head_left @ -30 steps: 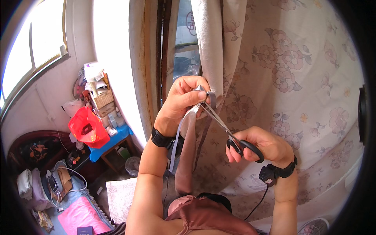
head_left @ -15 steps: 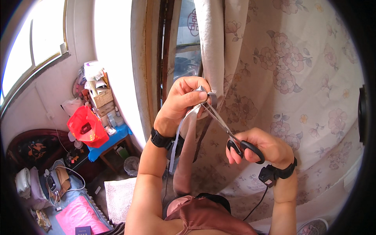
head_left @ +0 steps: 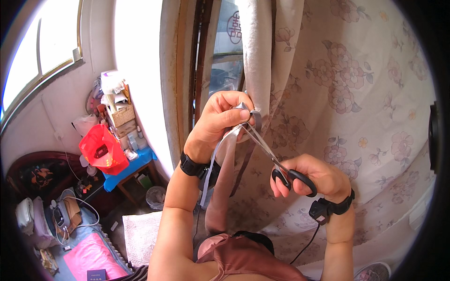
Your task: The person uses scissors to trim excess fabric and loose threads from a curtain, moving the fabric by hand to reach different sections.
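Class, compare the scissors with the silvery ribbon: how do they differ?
The scissors are metallic and black; the silvery ribbon is pale and shiny. The scissors look stiff; the silvery ribbon looks limp. The scissors slant up from the right hand; the silvery ribbon trails down from the left hand. Both are hand-held.

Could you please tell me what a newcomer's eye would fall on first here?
Probably the black-handled scissors near the middle, held in the right hand and pointing at the silvery strip pinched in the left hand. Next, likely the bright red container at left and the floral curtain filling the right side.
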